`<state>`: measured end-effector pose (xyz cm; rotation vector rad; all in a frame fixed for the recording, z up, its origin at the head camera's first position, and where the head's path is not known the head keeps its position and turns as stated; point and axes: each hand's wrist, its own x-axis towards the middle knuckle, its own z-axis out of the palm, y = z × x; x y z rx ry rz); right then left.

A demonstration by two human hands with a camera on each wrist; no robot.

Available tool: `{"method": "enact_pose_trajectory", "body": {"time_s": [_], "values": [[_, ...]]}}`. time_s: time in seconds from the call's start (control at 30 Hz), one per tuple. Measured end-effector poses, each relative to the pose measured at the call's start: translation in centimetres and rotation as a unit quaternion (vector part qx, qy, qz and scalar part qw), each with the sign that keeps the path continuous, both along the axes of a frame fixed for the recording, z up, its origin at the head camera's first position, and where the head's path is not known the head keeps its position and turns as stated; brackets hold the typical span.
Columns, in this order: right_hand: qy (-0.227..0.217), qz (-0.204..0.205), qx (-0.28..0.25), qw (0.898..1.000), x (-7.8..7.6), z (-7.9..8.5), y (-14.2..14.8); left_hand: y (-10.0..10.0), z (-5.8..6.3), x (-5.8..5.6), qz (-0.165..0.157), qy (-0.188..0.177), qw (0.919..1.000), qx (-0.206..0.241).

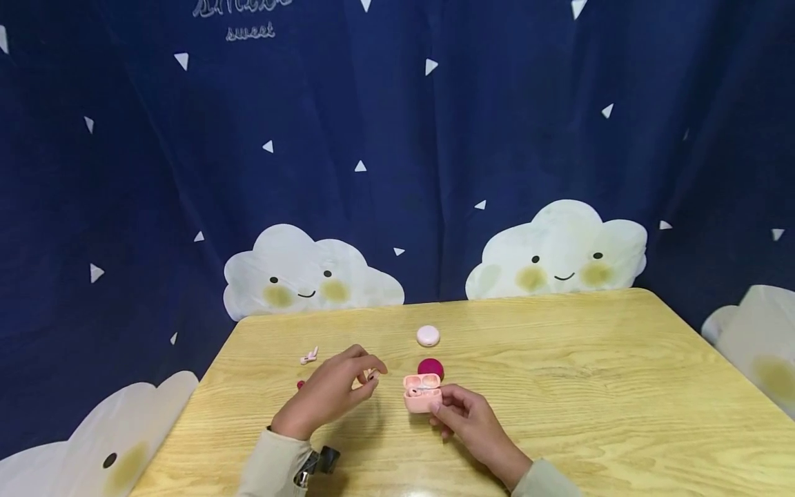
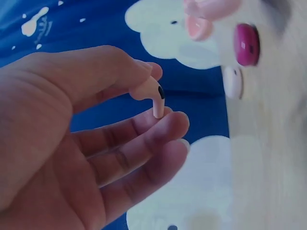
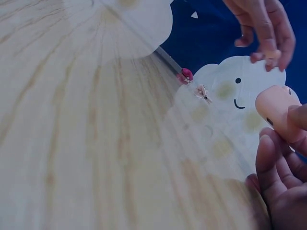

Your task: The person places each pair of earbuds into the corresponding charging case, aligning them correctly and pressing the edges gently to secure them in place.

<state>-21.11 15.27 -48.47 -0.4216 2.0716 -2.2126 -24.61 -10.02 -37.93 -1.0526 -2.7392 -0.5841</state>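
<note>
My left hand [image 1: 332, 393] pinches a peach-pink earbud [image 2: 157, 96] between thumb and forefinger; its stem points toward the other fingers in the left wrist view. To the right, my right hand [image 1: 475, 428] holds a peach-pink earbud charging case [image 1: 424, 402] by its right side, raised a little above the table. The case's lid is up, and an earbud [image 1: 414, 391] sits in its left slot. A gap separates the left hand from the case. In the right wrist view, the case [image 3: 278, 108] hides its own inside.
Behind the open case lie a magenta round case [image 1: 430, 368] and a pale pink round case [image 1: 428, 335]. Pale pink earbuds [image 1: 308, 356] lie on the wooden table [image 1: 590, 373] at the left. Magenta earbuds [image 3: 186, 75] are near them, partly hidden by the left hand in the head view.
</note>
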Motion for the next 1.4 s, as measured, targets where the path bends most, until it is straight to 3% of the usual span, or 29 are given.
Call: {"method": "enact_pose_trajectory", "body": {"time_s": [0.37, 0.57, 0.73, 0.97, 1.23, 1.4], "values": [[-0.011, -0.002, 0.007, 1.000, 0.0, 0.1, 0.0, 2.7, 2.1, -0.5, -0.027, 0.012, 0.9986, 0.045], [-0.011, 0.001, 0.007, 1.000, 0.0, 0.1, -0.1, 4.1, 2.8, -0.5, -0.040, -0.012, 0.9944, 0.097], [-0.012, 0.002, 0.006, 1.000, 0.1, 0.1, -0.2, 4.6, 2.9, -0.3, -0.063, -0.026, 0.9905, 0.119], [-0.005, -0.009, 0.015, 1.000, 0.0, 0.2, 0.1, 4.6, 2.9, -0.6, -0.074, -0.004, 0.9857, 0.152], [-0.009, 0.003, 0.014, 1.000, -0.2, 0.0, 0.1, 4.7, 2.8, -0.3, -0.048, 0.005, 0.9867, 0.155], [-0.013, 0.002, 0.013, 1.000, -0.1, 0.0, -0.1, 4.8, 2.4, -0.3, -0.056, -0.006, 0.9856, 0.159]]}}
